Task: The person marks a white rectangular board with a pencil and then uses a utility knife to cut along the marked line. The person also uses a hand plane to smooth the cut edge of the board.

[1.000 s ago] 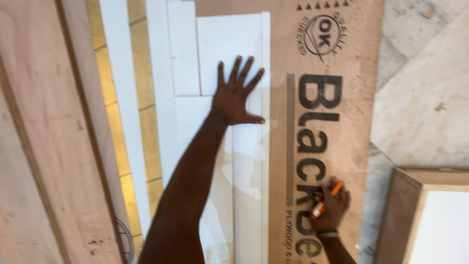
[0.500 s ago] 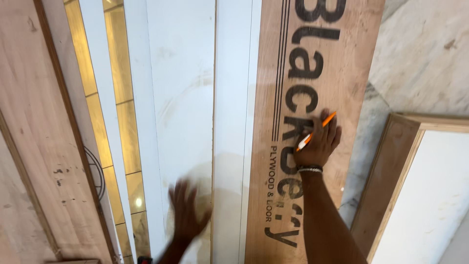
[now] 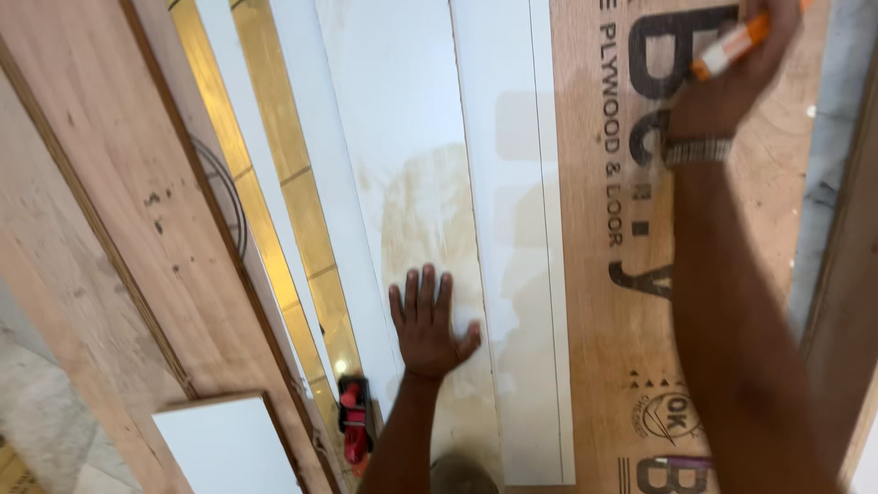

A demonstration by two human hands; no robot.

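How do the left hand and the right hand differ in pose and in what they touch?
The left hand lies flat with spread fingers on the white board; the right hand is closed around an orange marker. The left hand holds nothing. The right hand is over the brown plywood sheet. Both reach forward.

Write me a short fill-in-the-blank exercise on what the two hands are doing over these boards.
1. The left hand lies flat, fingers spread, on a ____ laminate strip.
2. The right hand holds an orange and white ____ over the plywood sheet.
3. A metal ____ circles the right wrist.
4. The red tool lies to the ____ of the left forearm.

Missing words: white; marker; bracelet; left
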